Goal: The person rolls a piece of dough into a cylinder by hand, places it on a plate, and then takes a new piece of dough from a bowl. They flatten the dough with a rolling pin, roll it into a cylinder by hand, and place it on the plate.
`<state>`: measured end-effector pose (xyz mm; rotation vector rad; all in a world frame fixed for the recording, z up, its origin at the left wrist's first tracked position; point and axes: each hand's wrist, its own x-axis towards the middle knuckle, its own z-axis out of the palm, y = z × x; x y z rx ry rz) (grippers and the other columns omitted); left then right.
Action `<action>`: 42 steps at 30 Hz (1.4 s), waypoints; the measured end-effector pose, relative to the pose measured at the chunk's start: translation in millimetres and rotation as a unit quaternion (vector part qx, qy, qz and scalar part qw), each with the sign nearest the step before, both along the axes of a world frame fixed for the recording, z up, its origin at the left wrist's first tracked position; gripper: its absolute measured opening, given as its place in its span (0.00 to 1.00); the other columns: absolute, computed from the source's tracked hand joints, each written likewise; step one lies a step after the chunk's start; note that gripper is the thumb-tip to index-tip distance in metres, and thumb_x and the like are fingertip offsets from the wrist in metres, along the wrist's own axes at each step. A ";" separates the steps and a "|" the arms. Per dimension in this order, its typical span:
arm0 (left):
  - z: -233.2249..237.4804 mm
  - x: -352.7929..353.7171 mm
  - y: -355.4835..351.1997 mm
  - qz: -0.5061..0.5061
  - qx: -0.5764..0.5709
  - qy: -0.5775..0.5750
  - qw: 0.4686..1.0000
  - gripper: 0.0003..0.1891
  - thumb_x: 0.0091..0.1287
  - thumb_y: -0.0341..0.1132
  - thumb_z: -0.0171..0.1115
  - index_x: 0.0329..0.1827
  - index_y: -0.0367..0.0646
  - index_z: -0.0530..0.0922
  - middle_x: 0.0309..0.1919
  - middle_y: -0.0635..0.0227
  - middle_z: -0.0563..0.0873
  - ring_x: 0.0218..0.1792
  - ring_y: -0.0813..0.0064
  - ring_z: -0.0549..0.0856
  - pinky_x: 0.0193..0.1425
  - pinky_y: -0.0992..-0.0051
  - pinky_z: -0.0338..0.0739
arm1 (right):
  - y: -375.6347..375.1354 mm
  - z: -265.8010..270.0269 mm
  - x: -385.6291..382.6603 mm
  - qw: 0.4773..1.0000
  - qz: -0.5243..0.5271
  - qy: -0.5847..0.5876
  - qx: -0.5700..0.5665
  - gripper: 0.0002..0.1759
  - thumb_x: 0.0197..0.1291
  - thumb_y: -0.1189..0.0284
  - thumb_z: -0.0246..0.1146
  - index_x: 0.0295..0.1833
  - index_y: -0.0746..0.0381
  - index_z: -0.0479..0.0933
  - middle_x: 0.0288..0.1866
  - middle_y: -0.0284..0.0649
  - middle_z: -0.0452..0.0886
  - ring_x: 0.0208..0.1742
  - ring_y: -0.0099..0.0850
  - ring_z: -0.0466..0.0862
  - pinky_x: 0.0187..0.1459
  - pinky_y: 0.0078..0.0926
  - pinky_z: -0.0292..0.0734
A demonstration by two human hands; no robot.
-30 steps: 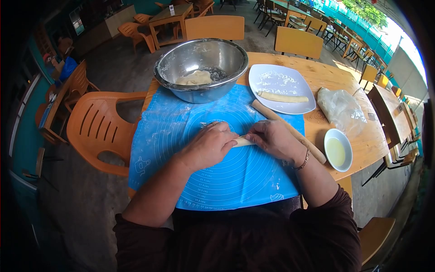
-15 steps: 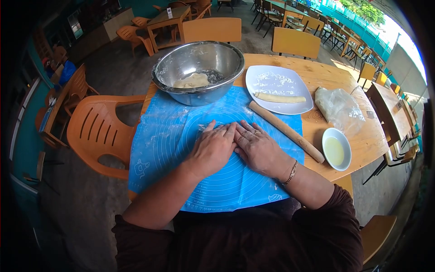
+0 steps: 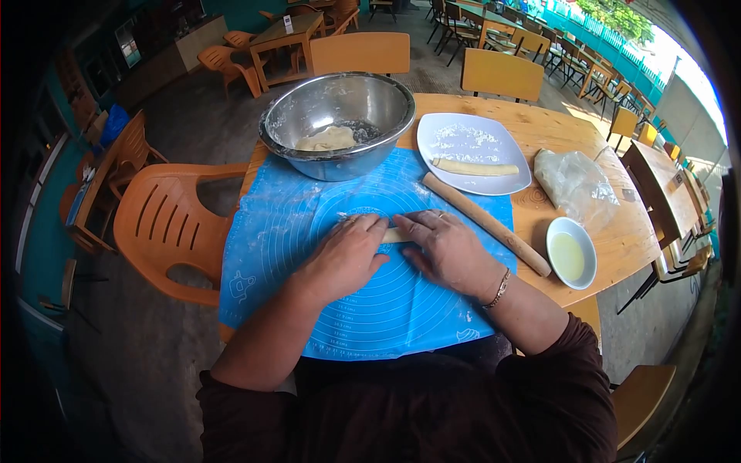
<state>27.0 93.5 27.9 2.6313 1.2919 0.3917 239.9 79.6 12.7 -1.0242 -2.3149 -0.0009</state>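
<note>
A short stretch of pale dough roll [image 3: 396, 235] shows between my hands on the blue silicone mat [image 3: 401, 309]. My left hand [image 3: 349, 255] is curled over the roll's left part, thumb toward the middle. Over the right part bends my right hand [image 3: 446, 251], its fingers closed down on the dough. Both hands cover the roll's ends. Just beyond my right hand, a wooden rolling pin [image 3: 486, 224] lies slanted across the mat's edge.
A steel bowl [image 3: 340, 166] with a lump of dough [image 3: 328, 139] stands at the back left. A white plate [image 3: 471, 123] holds flour and another dough roll [image 3: 475, 167]. To the right are a plastic bag [image 3: 575, 185] and a small bowl of yellowish liquid [image 3: 569, 257].
My hands were together with fingertips touching; now they have moved apart sideways. The dough roll has come into sight between them.
</note>
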 end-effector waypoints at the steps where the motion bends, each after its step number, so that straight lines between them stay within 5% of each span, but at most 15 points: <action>1: 2.1 2.9 -0.6 -0.035 -0.041 -0.009 0.999 0.23 0.66 0.33 0.69 0.62 0.31 0.77 0.62 0.49 0.79 0.64 0.51 0.78 0.71 0.58 0.70 | 0.7 -2.0 -4.3 1.000 0.000 0.000 0.000 0.17 0.63 0.72 0.62 0.56 0.65 0.82 0.53 0.48 0.84 0.53 0.44 0.84 0.59 0.41 0.77; 2: -9.0 0.8 3.7 -0.053 0.033 -0.032 0.998 0.18 0.62 0.29 0.71 0.55 0.33 0.81 0.53 0.54 0.82 0.55 0.55 0.81 0.61 0.60 0.76 | 0.9 -3.8 -8.3 1.000 -0.004 -0.025 -0.015 0.17 0.62 0.71 0.63 0.56 0.65 0.82 0.53 0.47 0.83 0.54 0.44 0.83 0.59 0.40 0.77; 11: 17.4 -26.3 8.7 0.043 -0.103 -0.007 0.994 0.14 0.60 0.29 0.72 0.49 0.38 0.88 0.39 0.57 0.86 0.46 0.59 0.85 0.54 0.62 0.78 | 8.2 3.6 15.4 0.993 -0.015 -0.066 -0.101 0.17 0.58 0.69 0.71 0.53 0.61 0.83 0.49 0.44 0.82 0.48 0.45 0.82 0.53 0.40 0.78; 15: 26.0 -29.8 7.4 0.072 -0.148 0.018 0.986 0.15 0.59 0.30 0.74 0.49 0.38 0.88 0.41 0.58 0.86 0.47 0.60 0.84 0.54 0.62 0.78 | 8.2 9.7 26.6 0.985 -0.026 -0.056 -0.163 0.20 0.56 0.68 0.73 0.54 0.62 0.83 0.50 0.45 0.82 0.50 0.47 0.82 0.53 0.41 0.79; 18: 14.4 -30.5 7.7 0.052 -0.053 0.023 0.997 0.16 0.59 0.31 0.74 0.51 0.39 0.87 0.42 0.59 0.86 0.47 0.61 0.84 0.54 0.62 0.78 | 5.3 8.3 23.3 0.993 -0.052 -0.027 -0.102 0.21 0.57 0.64 0.72 0.55 0.60 0.83 0.48 0.44 0.82 0.53 0.45 0.83 0.57 0.42 0.77; 20: 7.7 -21.0 7.2 -0.018 0.024 -0.105 0.994 0.18 0.59 0.30 0.74 0.53 0.39 0.86 0.41 0.59 0.85 0.48 0.60 0.83 0.54 0.62 0.78 | 3.9 11.5 13.4 0.996 -0.030 -0.029 -0.079 0.21 0.57 0.64 0.71 0.54 0.61 0.83 0.49 0.45 0.82 0.53 0.44 0.82 0.58 0.41 0.77; 23: -1.4 -1.9 3.2 -0.093 0.040 -0.056 0.993 0.17 0.60 0.29 0.72 0.52 0.39 0.86 0.39 0.59 0.84 0.46 0.58 0.84 0.53 0.61 0.79 | 4.8 -4.2 -2.5 0.999 0.007 -0.030 -0.045 0.20 0.57 0.65 0.71 0.54 0.63 0.83 0.49 0.44 0.82 0.53 0.43 0.81 0.58 0.40 0.76; 34: -8.2 -2.6 7.8 -0.077 0.021 -0.094 0.992 0.11 0.60 0.26 0.70 0.45 0.37 0.87 0.36 0.57 0.86 0.41 0.57 0.85 0.48 0.61 0.79 | 7.1 12.4 33.5 0.989 -0.019 -0.024 -0.145 0.09 0.57 0.70 0.69 0.41 0.61 0.87 0.43 0.45 0.85 0.47 0.45 0.84 0.52 0.41 0.80; 42: -9.1 -1.2 4.3 -0.059 0.037 -0.104 0.992 0.16 0.59 0.28 0.73 0.51 0.36 0.85 0.42 0.59 0.85 0.45 0.58 0.84 0.52 0.61 0.79 | 10.7 12.1 53.4 0.984 -0.035 -0.036 -0.169 0.17 0.49 0.74 0.75 0.47 0.65 0.87 0.38 0.48 0.85 0.43 0.47 0.84 0.48 0.40 0.80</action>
